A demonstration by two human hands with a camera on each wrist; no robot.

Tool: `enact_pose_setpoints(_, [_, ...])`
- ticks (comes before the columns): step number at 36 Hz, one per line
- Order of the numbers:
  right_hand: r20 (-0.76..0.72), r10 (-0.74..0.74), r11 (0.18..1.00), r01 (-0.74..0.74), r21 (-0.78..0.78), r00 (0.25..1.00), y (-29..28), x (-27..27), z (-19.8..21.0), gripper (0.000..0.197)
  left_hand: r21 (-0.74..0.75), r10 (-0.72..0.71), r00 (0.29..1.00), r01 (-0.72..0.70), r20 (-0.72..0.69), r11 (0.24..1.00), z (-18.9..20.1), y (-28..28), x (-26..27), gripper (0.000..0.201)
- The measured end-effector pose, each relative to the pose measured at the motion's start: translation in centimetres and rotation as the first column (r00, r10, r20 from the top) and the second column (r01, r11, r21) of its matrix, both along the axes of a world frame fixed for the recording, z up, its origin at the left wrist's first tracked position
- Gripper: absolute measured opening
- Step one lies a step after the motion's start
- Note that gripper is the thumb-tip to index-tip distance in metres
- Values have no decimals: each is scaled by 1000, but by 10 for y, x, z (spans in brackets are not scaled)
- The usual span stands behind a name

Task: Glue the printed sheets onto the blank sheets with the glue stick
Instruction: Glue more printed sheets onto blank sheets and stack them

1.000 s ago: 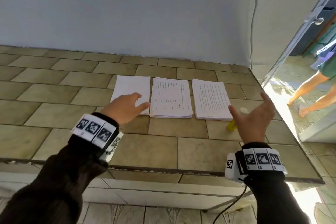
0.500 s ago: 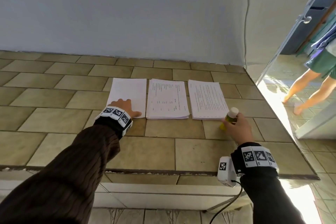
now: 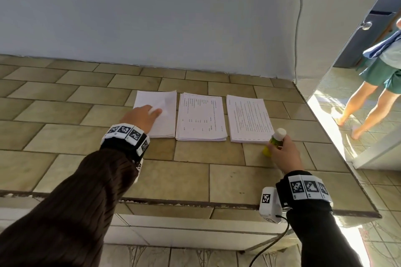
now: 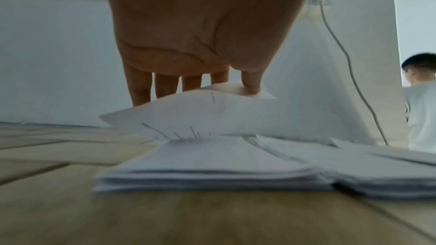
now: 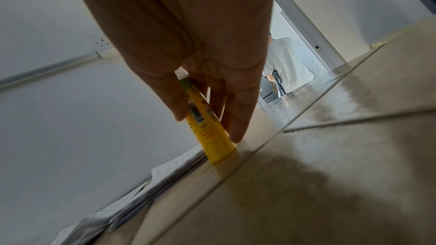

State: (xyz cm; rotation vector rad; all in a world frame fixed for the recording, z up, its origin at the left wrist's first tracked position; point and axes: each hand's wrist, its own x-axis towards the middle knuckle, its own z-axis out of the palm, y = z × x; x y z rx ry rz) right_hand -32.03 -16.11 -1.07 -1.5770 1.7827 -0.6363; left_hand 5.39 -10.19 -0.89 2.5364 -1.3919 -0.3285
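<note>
Pinching top sheet point(image 4: 188, 111), left hand point(image 3: 142, 118) lifts it off its stack point(image 3: 156, 115) | right hand point(image 3: 284, 154) grips glue stick point(image 3: 274, 141) standing beside printed stack point(image 3: 249, 119)

Tiled counter with paper stacks

The tan tiled counter point(image 3: 191, 178) bears three paper stacks side by side: blank stack point(image 3: 167, 102), two printed stacks point(image 3: 200, 119) point(image 3: 249, 119). A yellow glue stick point(image 3: 274, 141) apparently stands beside the rightmost.

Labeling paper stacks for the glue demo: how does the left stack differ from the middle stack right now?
The left stack shows a plain white top face; the middle stack shows printed lines. The left hand pinches the left stack's top sheet, bowing it up; the middle stack lies flat and untouched. The left stack looks squared, the middle stack's edges slightly fanned. Both lie side by side on the tiled counter.
</note>
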Motion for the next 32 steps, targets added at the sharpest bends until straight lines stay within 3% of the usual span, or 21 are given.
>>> enact_pose_setpoints(3, [-3,4,1000,-4,3,1000,0,0,0,43,-159,1,1000,-2,-1,987,13,6,-2,61])
enact_pose_setpoints(6, [-19,9,1000,-9,5,1000,1,-1,1,43,-319,-88,995,68,-46,945,26,16,-15,55])
enact_pose_setpoints(10, [-40,13,1000,-13,9,999,1,-2,1,44,-354,-294,946,231,-134,906,41,37,-50,54])
enact_pose_setpoints(13, [-53,26,999,-25,20,998,0,-2,0,46,-268,-457,878,410,-143,871,43,55,-73,55])
enact_pose_setpoints(19, [-67,56,998,-55,19,996,-2,-1,-2,47,156,-695,716,696,-68,701,20,78,-97,59])
enact_pose_setpoints(21, [-69,72,997,-71,16,995,-2,-1,-4,48,268,-742,668,725,-49,635,11,83,-100,59])
enact_pose_setpoints(25, [-90,98,995,-97,13,991,-2,1,-6,46,360,-775,631,735,-49,575,-7,90,-101,63])
enact_pose_setpoints(32, [-74,172,984,-175,-28,982,4,4,-9,45,411,-786,617,728,-45,548,-19,94,-100,72])
